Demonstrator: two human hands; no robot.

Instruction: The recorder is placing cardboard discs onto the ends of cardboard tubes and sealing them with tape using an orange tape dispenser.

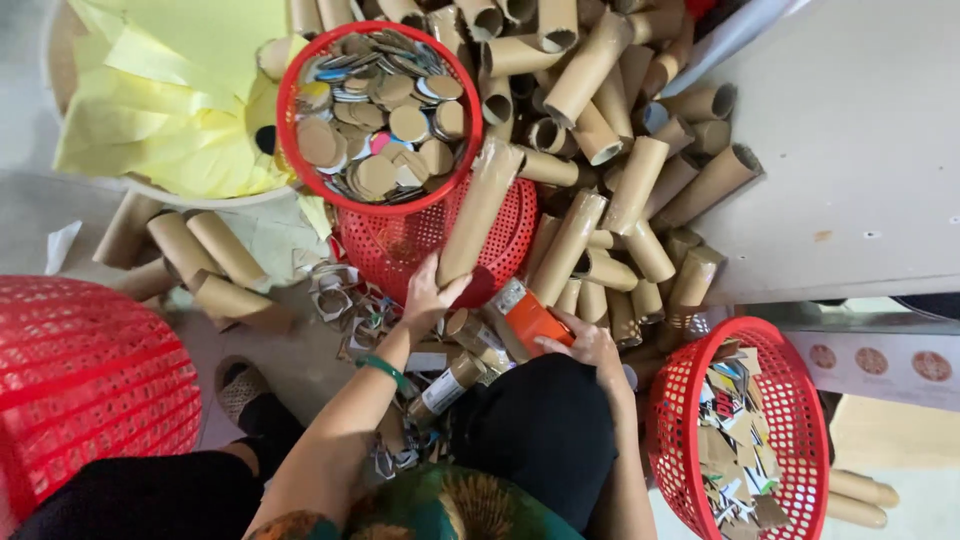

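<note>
Left hand gripped the long cardboard tube at its near end, long axis running up and away over the overturned red basket. Right hand clasped an orange tool, nearer my lap.

orange rectangular package under right hand, white-labelled tube

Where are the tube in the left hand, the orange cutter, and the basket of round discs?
cardboard tube (478, 215), head view, middle of its brown side.
orange cutter (535, 322), head view, on its orange body by the right hand.
basket of round discs (290, 100), head view, left part of its red rim.
</note>
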